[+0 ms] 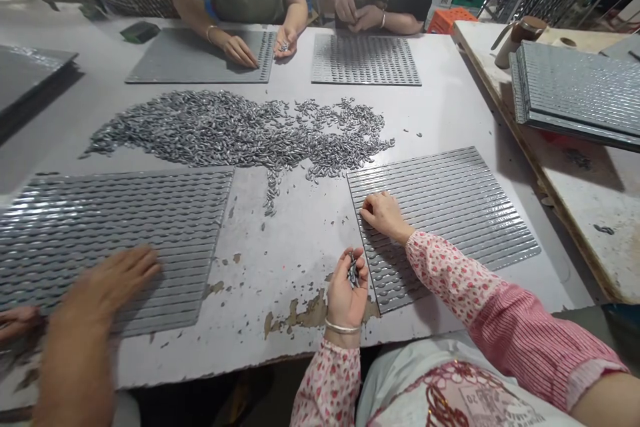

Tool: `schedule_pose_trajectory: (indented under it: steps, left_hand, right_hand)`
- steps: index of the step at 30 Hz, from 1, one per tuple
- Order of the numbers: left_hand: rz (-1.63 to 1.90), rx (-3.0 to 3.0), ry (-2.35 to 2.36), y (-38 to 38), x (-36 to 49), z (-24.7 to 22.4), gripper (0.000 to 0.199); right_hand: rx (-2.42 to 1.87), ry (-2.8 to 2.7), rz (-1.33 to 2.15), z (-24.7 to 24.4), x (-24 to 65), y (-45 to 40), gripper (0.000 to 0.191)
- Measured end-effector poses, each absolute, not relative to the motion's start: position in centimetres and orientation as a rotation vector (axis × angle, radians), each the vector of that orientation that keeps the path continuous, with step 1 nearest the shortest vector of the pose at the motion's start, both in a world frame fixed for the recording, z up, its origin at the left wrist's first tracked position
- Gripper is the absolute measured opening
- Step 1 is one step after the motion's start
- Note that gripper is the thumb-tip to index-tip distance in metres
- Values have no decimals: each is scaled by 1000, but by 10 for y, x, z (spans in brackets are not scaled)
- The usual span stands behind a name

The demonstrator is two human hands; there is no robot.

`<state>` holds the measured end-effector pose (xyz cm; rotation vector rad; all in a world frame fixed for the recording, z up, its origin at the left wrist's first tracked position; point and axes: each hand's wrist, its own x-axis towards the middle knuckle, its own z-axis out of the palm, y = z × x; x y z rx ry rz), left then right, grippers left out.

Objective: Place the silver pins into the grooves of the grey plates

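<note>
My left hand (347, 295), palm up and wearing a silver bangle, cups several small shiny grey seed-shaped pieces (353, 269) just off the left edge of a grey ridged board (450, 207). Over that board's left part, my right hand (384, 215) is closed, fingertips pressed together on the surface near the edge. Whatever its fingers pinch is hidden. Rows of wavy raised pieces show at the board's near left corner, while straight ridges cover most of the rest. Beyond both hands lies a wide heap of the same grey pieces (215, 127).
A co-worker's hand (115, 277) rests on another ridged board (150, 213) at left. Two people work across the table at a far left board (185, 57) and a far right board (367, 60). Boards are stacked (580, 90) on a side table at right, beside a brown-topped jug (525, 30).
</note>
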<state>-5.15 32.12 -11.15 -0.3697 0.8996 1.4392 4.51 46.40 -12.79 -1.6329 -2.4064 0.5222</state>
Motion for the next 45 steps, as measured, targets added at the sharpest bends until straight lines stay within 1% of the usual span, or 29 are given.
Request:
schedule_pose_trajectory:
  steps: [4, 6, 8, 11, 12, 14, 17, 20, 24, 27, 32, 38, 41, 43, 45]
  left_hand:
    - [1457, -325, 907, 321, -50, -113, 12]
    - [1471, -321, 917, 322, -50, -115, 12]
    - [1479, -334, 932, 325, -50, -118, 11]
    - [1488, -347, 925, 330, -49, -120, 7]
    - [1489, -344, 912, 332, -48, -119, 7]
    - [1482, -336, 896, 336, -47, -116, 8]
    - [1461, -378, 870, 341, -48, -109, 16]
    - [1446, -442, 847, 343, -52, -102, 25]
    - [1414, -563, 870, 342, -57, -99, 18]
    - [1394, -623, 845, 340, -58, -99, 17]
    - [1395, -601, 859, 339, -56, -102, 21]
    - [1359, -620, 856, 337, -53, -102, 15]
    - [1389, -546, 898, 337, -52, -103, 14]
    - [1426, -493, 898, 337, -52, -105, 14]
    - [1457, -467, 892, 339, -52, -108, 15]
  right_hand:
    - [-1610, -2364, 556, -127, 46, 468, 12]
    - [-1554, -2282, 673, -124, 48, 467, 12]
    - [-1399, -2176, 973, -120, 51, 462, 14]
    - [-1018, -1989, 1624, -111, 56, 446, 23]
    - [-916, -1924, 1779, -109, 57, 441, 27]
    - [-819, -1816, 1929, -107, 59, 434, 30]
    - [-877, -1682, 1860, -111, 58, 440, 25]
    - [-1055, -1737, 1570, -120, 57, 463, 18]
    - [-1217, -2207, 1107, -129, 55, 490, 11]
    - [-1237, -2379, 940, -133, 53, 495, 10]
    - [-1335, -2417, 844, -133, 48, 492, 7]
    - [-1450, -2467, 779, -132, 42, 494, 8]
    - [-1430, -2418, 744, -130, 43, 491, 6]
    - [-1358, -2315, 831, -125, 46, 484, 5]
    - [-1196, -2226, 1123, -116, 51, 472, 9]
